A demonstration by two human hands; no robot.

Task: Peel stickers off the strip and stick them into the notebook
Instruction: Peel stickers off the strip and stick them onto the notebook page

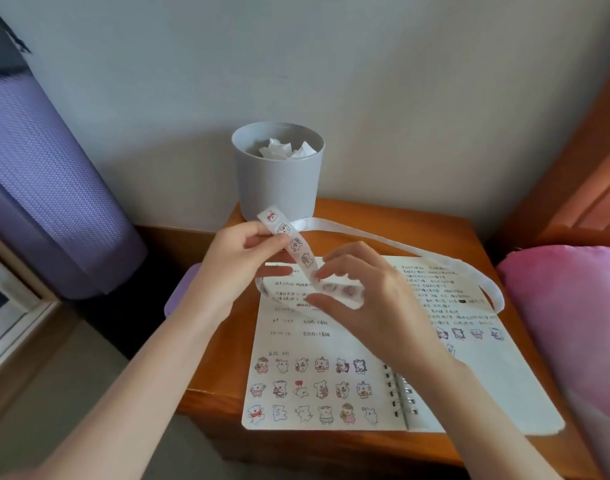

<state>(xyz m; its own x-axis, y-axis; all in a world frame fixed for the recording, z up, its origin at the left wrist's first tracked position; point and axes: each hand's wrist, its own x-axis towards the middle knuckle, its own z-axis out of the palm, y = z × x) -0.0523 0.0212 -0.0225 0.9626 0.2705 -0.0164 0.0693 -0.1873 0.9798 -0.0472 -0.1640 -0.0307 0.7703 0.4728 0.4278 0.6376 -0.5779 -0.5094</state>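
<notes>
Eighteen small cartoon stickers [312,389] sit in three neat rows at the bottom of the left page of the open spiral notebook [487,386], and a further short row [470,333] shows on the right page, partly hidden behind the right wrist. So a good share of the work looks done, with handwriting filling the upper parts of both pages. The notebook lies flat on the small wooden table [224,348], close to its front edge.

The sticker strip [298,245] is held up in the air above the notebook. The left hand [234,268] pinches it near its upper end, thumb and fingers closed on the tape. The right hand [373,296] has its grip narrowed on the lower printed part, fingertips [326,271] working at one sticker; whether its edge is already lifted is too blurred to tell. At least five or six printed stickers remain on the held section.

A long bare white tail of backing [435,259] loops over the right page and back towards the grey bin [277,174], which holds crumpled paper. That empty length suggests many stickers are spent; bare paper on the right page leaves space for more.
</notes>
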